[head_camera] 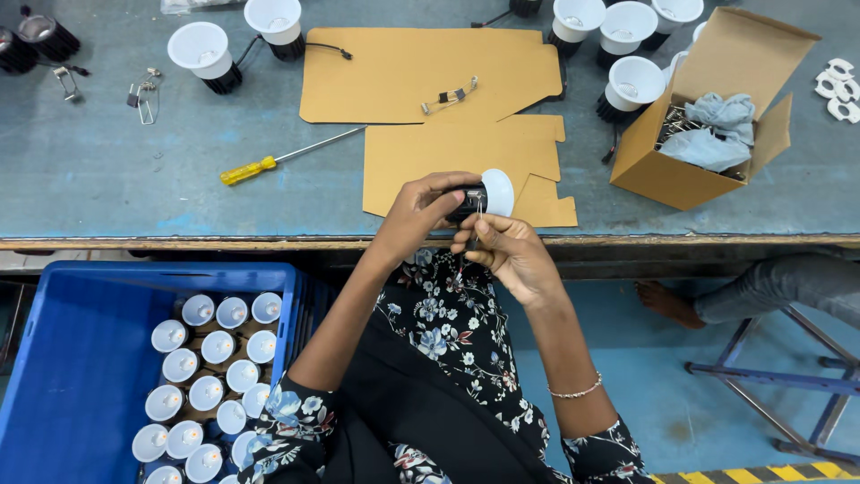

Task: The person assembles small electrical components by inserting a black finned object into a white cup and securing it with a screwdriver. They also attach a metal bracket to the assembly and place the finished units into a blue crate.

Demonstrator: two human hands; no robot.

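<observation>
1. The left hand curls over the black finned body of a small downlight with a round white rim, gripping it just above the near edge of the blue-grey workbench.
2. The right hand, palm up below the lamp, pinches a thin wire spring clip against its side.
3. Both forearms angle up from the lap.
4. A blue plastic crate of like lamps stands at lower left.
5. A yellow-handled screwdriver lies on the bench beside flat cardboard sheets.
</observation>
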